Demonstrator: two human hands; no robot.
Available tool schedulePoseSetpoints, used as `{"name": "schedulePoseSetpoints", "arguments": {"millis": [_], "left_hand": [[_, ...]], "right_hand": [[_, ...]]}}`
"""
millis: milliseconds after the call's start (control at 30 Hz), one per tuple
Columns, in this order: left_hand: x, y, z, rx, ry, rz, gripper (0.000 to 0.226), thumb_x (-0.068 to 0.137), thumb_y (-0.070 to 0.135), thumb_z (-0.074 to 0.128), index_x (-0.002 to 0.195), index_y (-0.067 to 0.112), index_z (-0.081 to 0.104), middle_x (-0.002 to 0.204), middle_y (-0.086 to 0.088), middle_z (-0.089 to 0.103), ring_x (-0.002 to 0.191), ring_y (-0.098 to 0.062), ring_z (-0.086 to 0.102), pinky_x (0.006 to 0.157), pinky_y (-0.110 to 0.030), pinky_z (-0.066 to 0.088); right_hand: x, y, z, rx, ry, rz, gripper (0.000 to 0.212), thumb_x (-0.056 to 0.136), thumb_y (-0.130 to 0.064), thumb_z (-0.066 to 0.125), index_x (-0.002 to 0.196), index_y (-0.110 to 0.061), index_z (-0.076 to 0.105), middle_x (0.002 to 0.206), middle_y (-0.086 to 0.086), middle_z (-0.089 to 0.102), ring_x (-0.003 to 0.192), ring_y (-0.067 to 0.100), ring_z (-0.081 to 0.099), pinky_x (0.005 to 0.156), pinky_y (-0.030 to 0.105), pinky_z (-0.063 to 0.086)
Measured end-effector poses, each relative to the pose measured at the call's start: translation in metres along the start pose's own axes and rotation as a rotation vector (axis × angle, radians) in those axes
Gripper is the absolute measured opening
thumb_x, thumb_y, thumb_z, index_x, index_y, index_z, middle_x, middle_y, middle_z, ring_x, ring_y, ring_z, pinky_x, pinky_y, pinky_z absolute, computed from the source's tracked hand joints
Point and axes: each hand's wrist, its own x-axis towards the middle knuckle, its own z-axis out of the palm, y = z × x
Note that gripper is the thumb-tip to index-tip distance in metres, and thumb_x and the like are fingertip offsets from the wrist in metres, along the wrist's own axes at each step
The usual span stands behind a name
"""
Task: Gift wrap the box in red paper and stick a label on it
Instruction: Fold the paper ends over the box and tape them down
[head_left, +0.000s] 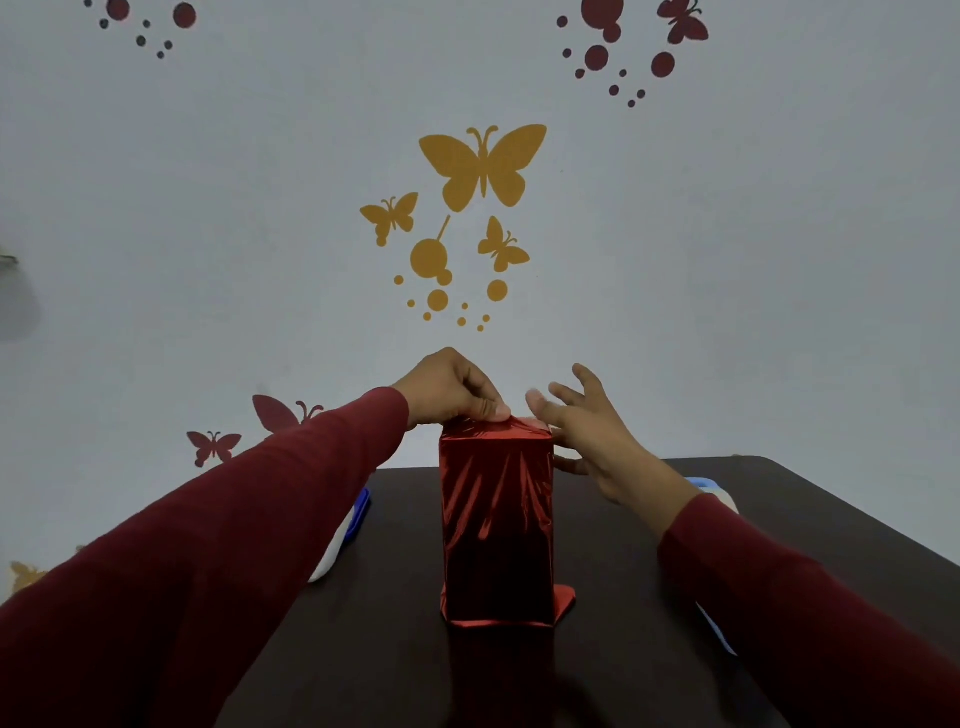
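The fingers (485, 408) of the left hand (449, 389) curl down and pinch the crumpled red paper (496, 519) at the top left edge of the box (493, 431). The right hand (587, 421) is spread, its fingers (566, 392) straight and apart, gripping nothing; its lower fingers lie against the upper right corner of the box, though the fingertips are blurred. The paper is glossy, foil-like and dark red, with fine creases running down the front face and catching streaks of light. It covers a tall, upright rectangular box that stands near the middle of the dark, smooth table (623, 675). At the base a small folded flap of paper sticks out to the right. Both arms wear maroon knit sleeves (234, 545). Behind the left arm lies a white object with a blue edge (353, 519), partly hidden; another pale blue and white thing (711, 488) peeks out behind the right wrist. The pale wall (208, 260) behind carries flat butterfly stickers (483, 166) and dots in mustard yellow and dark red.
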Motion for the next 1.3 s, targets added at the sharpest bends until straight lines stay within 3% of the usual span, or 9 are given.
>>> {"name": "schedulePoseSetpoints", "arguments": {"millis": [100,367,500,633,800,900,1000,1100,1300], "left_hand": [[-0.002,-0.002,0.001,-0.006,0.021,-0.027,0.015,0.078,0.019,0.09,0.09,0.012,0.085,0.084,-0.006,0.08,0.076,-0.016,0.073,0.075,-0.034,0.062],[-0.006,-0.005,0.012,-0.048,0.146,-0.094,0.014,0.077,0.02,0.091,0.089,0.015,0.085,0.084,0.006,0.08,0.084,-0.008,0.075,0.073,-0.019,0.058],[-0.025,-0.01,0.017,-0.488,0.263,-0.271,0.029,0.08,0.029,0.086,0.102,0.012,0.079,0.1,0.0,0.078,0.095,-0.017,0.073,0.086,-0.03,0.057],[-0.048,-0.015,0.037,-0.742,0.34,-0.406,0.022,0.075,0.014,0.085,0.095,0.005,0.08,0.09,-0.007,0.077,0.082,-0.019,0.071,0.09,-0.036,0.057],[-0.052,-0.007,0.059,-0.941,0.547,-0.46,0.019,0.073,0.002,0.079,0.092,0.0,0.079,0.087,-0.018,0.076,0.065,-0.022,0.067,0.06,-0.026,0.057],[-0.046,-0.004,0.065,-1.003,0.621,-0.5,0.008,0.068,0.0,0.078,0.071,0.007,0.075,0.071,-0.01,0.07,0.064,-0.026,0.067,0.068,-0.037,0.061],[-0.044,-0.005,0.067,-1.006,0.653,-0.497,0.011,0.065,-0.001,0.08,0.065,0.009,0.076,0.072,-0.009,0.073,0.076,-0.03,0.072,0.082,-0.046,0.063],[-0.045,-0.005,0.067,-1.022,0.656,-0.491,0.011,0.064,0.0,0.081,0.064,0.01,0.077,0.076,-0.009,0.074,0.08,-0.031,0.073,0.087,-0.051,0.062],[-0.047,-0.004,0.068,-1.008,0.657,-0.499,0.025,0.058,0.005,0.083,0.083,0.011,0.081,0.089,-0.011,0.079,0.09,-0.033,0.077,0.085,-0.051,0.064]], "right_hand": [[0.0,0.001,0.001,-0.01,-0.034,0.001,0.104,0.082,-0.036,0.085,0.159,-0.048,0.016,0.158,-0.017,0.041,0.118,0.016,0.065,0.109,0.052,0.046],[0.001,-0.003,0.006,-0.035,-0.019,0.029,0.111,0.077,-0.004,0.079,0.16,-0.043,0.017,0.158,-0.013,0.042,0.119,0.018,0.063,0.114,0.054,0.04],[-0.001,-0.006,0.005,-0.057,-0.032,0.037,0.111,0.077,-0.001,0.078,0.159,-0.044,0.017,0.158,-0.015,0.041,0.119,0.017,0.063,0.114,0.052,0.04],[-0.001,-0.007,0.003,-0.072,-0.046,0.036,0.111,0.077,0.0,0.078,0.159,-0.044,0.017,0.159,-0.016,0.04,0.121,0.017,0.062,0.113,0.052,0.04],[-0.002,-0.007,0.005,-0.115,-0.04,0.005,0.111,0.077,-0.002,0.08,0.158,-0.046,0.019,0.158,-0.017,0.04,0.117,0.016,0.066,0.109,0.051,0.047],[-0.005,-0.009,0.003,-0.148,-0.047,-0.029,0.111,0.078,-0.006,0.083,0.16,-0.042,0.018,0.158,-0.014,0.042,0.114,0.015,0.067,0.096,0.042,0.049],[-0.007,-0.018,-0.001,-0.237,0.061,-0.145,0.103,0.078,-0.025,0.089,0.158,-0.038,0.026,0.145,-0.012,0.057,0.117,0.014,0.061,0.107,0.045,0.045],[-0.002,-0.035,-0.005,-0.276,0.091,-0.208,0.08,0.083,-0.036,0.085,0.15,-0.036,0.041,0.108,-0.009,0.076,0.115,0.011,0.065,0.105,0.043,0.046],[0.017,-0.07,-0.006,-0.538,-0.208,-0.067,0.061,0.086,-0.019,0.079,0.139,-0.035,0.052,0.104,-0.004,0.08,0.106,0.013,0.071,0.085,0.034,0.052]]}}
